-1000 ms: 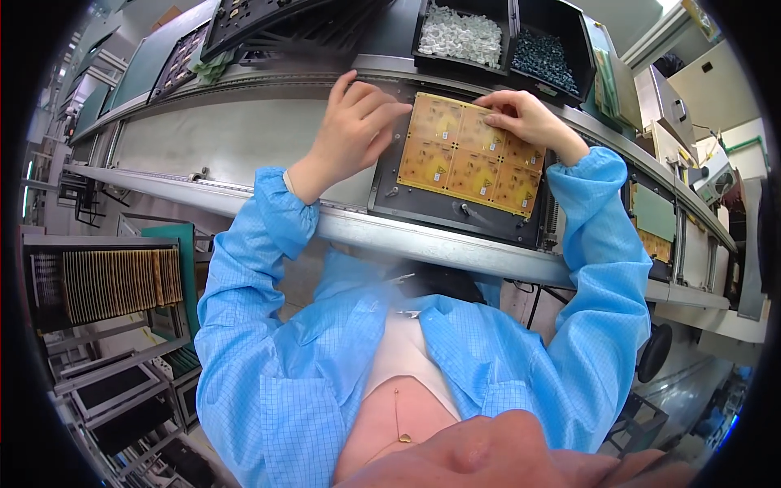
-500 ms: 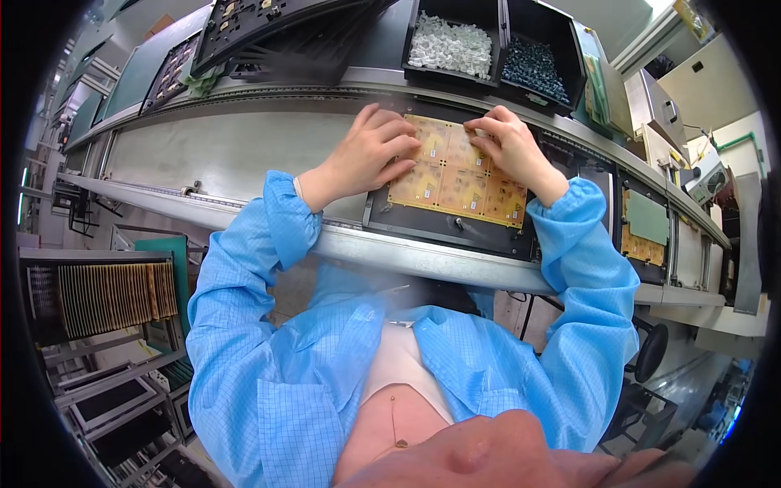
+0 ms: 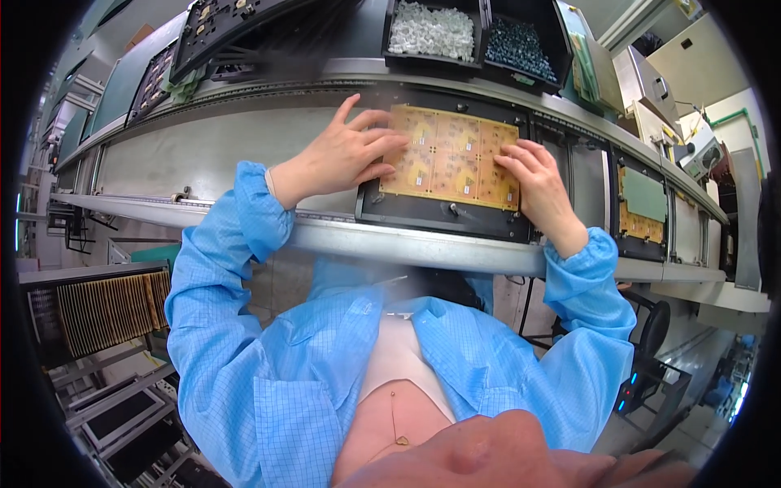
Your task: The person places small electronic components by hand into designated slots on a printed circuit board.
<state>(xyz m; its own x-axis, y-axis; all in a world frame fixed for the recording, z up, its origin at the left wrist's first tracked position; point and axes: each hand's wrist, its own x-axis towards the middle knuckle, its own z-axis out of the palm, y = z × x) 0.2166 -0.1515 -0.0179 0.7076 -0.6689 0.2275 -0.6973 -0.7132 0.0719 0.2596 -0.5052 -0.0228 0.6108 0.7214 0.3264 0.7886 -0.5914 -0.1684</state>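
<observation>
A yellow circuit board panel (image 3: 443, 154), made up of several sections, lies flat in a black carrier (image 3: 407, 209) on the metal conveyor line. My left hand (image 3: 346, 153) is at the panel's left edge, its fingers spread and the tips over the board. At the panel's right edge is my right hand (image 3: 543, 185), with loosely bent fingers whose tips reach the border; whether they press on it I cannot tell. Nothing shows in either hand.
Beyond the conveyor stand a black bin of white parts (image 3: 431, 34) and a bin of dark blue parts (image 3: 521, 53). A second carrier with a green sheet (image 3: 645, 195) sits to the right. The conveyor's front rail (image 3: 415, 246) runs before me. A rack of boards (image 3: 106, 313) stands lower left.
My right hand has moved from the panel's upper part to its right edge. My left hand has drawn back slightly leftward, its fingers more spread. The whole view has shifted slightly.
</observation>
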